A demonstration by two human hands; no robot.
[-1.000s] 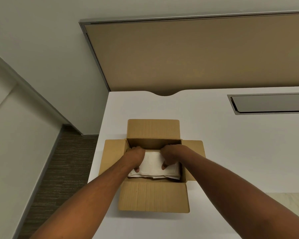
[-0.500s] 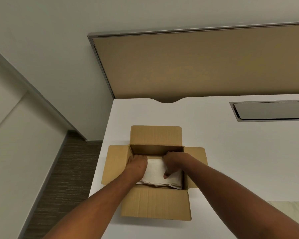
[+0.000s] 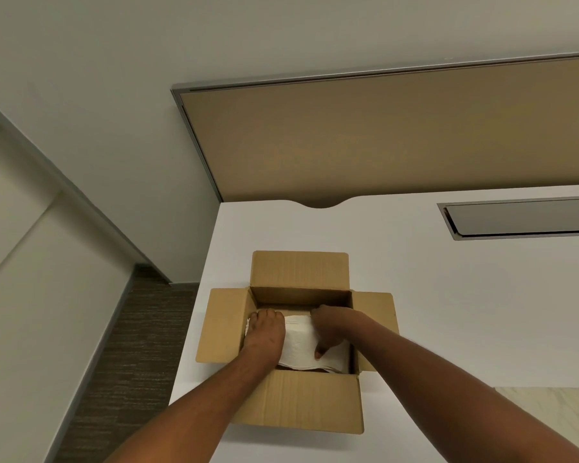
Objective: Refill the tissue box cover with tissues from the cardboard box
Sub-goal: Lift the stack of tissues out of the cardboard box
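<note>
Presently both hands, left (image 3: pixel 264 332) and right (image 3: pixel 331 329), clasp the tissues (image 3: pixel 300 342) lying inside the open box (image 3: pixel 298 406) on the desk (image 3: pixel 465 312). Recommended: squeeze the stack evenly and lift level, clear of the flaps. No cover is visible.

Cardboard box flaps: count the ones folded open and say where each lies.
4. On the cardboard box: far flap toward the partition, left flap, right flap partly behind the right hand's forearm, near flap toward the person.

Tissues (image 3: pixel 300 342) in cardboard box (image 3: pixel 295 406); box on desk (image 3: pixel 448 312), near left edge.
</note>
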